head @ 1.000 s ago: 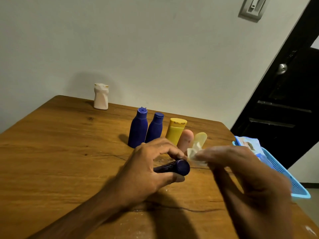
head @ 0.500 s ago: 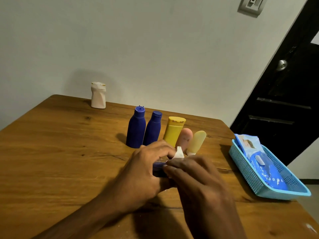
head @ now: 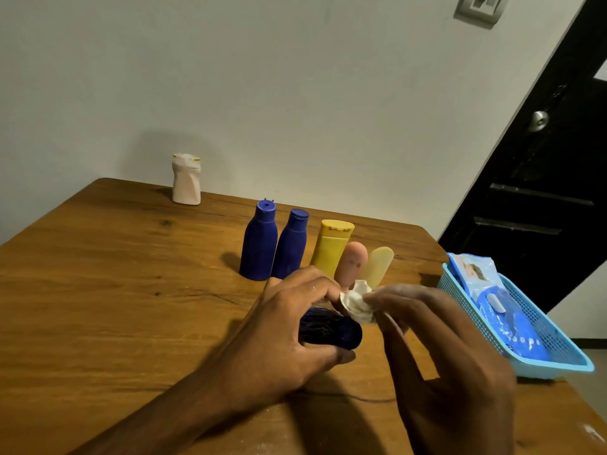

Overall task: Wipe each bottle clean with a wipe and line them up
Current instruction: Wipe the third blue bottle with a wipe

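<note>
The left hand [head: 282, 330] is curled round a dark blue bottle [head: 331, 330], holding it on its side above the counter [head: 98, 290] with the round end facing the right. The right hand [head: 437, 349] pinches a crumpled white wipe [head: 356, 302] between its fingertips, right at the upper edge of that bottle's end and touching the left hand's fingers. Just behind the hands five bottles stand in a row on the counter: two dark blue bottles with caps up [head: 258, 244] [head: 291, 246], touching each other, then a yellow tube [head: 331, 246], a pink tube [head: 350, 262] and a pale yellow tube [head: 377, 266], the last three leaning a little rightward. Far back by the wall a white bottle [head: 186, 178] stands alone, well apart from the row. At the right edge of the counter sits a light blue basket [head: 558, 356] holding a blue pack of wipes [head: 505, 316].
</note>
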